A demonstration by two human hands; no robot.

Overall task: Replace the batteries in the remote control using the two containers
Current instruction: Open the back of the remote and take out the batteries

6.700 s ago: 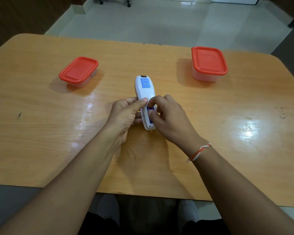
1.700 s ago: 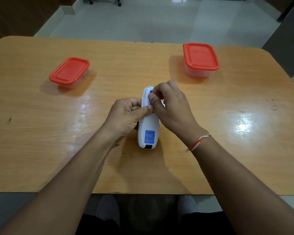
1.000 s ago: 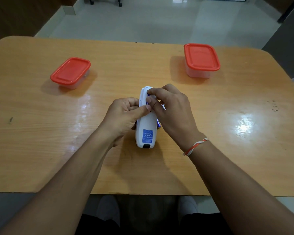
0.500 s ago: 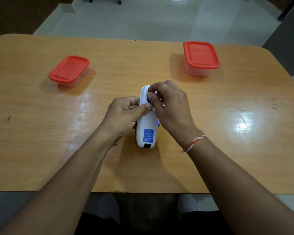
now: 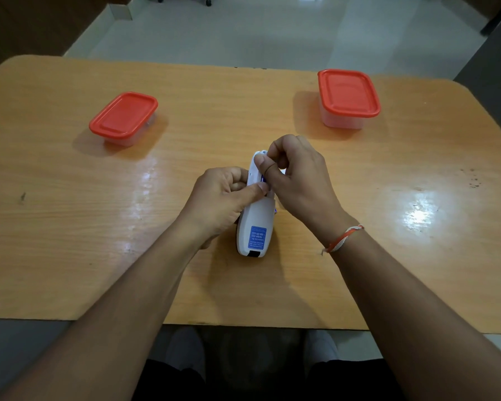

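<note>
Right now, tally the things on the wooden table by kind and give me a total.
Clear plastic containers with red lids: 2, one left, one right
White remote control with blue label: 1, held by left hand and right hand
Total: 3

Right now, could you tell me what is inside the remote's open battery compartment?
A blue-and-white strip, probably a battery, shows in the remote between both thumbs. The right hand covers the rest of the compartment, so I cannot count batteries.
</note>
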